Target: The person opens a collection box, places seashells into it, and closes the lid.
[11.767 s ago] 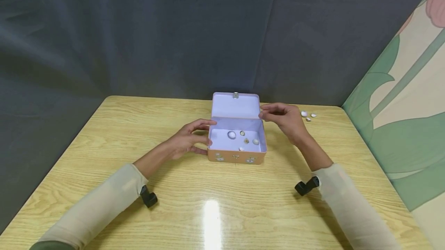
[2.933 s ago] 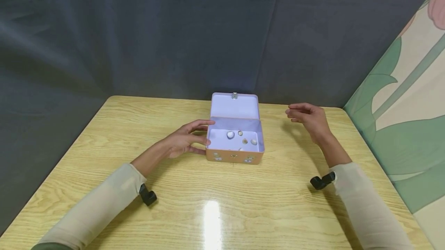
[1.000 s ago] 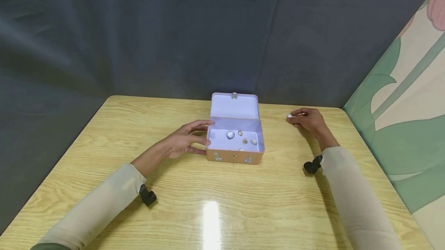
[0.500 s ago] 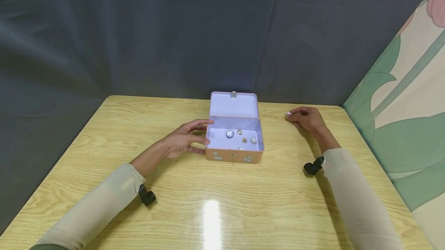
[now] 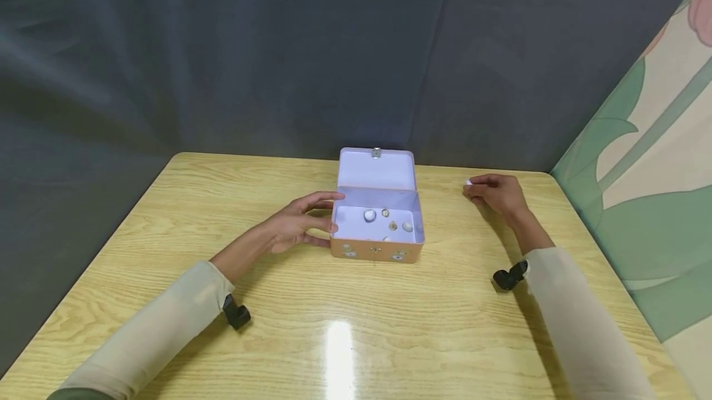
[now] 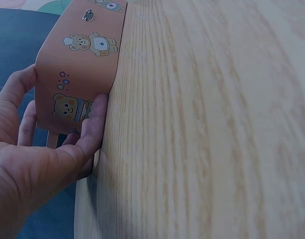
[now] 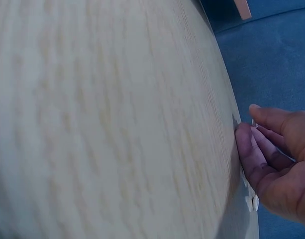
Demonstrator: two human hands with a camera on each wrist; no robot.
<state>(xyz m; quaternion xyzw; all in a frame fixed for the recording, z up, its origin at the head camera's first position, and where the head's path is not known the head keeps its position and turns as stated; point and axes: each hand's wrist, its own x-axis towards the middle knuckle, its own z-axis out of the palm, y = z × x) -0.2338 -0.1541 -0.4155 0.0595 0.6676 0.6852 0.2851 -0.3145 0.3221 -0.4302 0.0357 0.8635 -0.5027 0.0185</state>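
Note:
A small tin box (image 5: pixel 375 250) stands on the table with its lid (image 5: pixel 376 169) up. It is orange outside with printed bears, lilac inside. Several small seashells (image 5: pixel 369 215) lie on its floor, some whitish, some brownish. My left hand (image 5: pixel 297 222) rests against the box's left end, fingers spread, fingertips at the rim and lower side; the left wrist view shows the bear-printed tin (image 6: pixel 75 64) beside the fingers. Right of the box, low over the table, my right hand (image 5: pixel 500 195) pinches a small white seashell (image 5: pixel 469 183) between thumb and fingertips. Other white pieces (image 7: pixel 253 200) show beneath that hand.
The wooden table (image 5: pixel 267 338) reaches back to a dark curtain (image 5: pixel 289 60). A flower-patterned panel (image 5: pixel 656 202) borders its right side. Both forearms wear pale sleeves with small black wrist cameras (image 5: pixel 510 276).
About three seconds ago my right hand was raised over the table's right side; it has lowered and now pinches a white seashell. The left hand and box stay in place.

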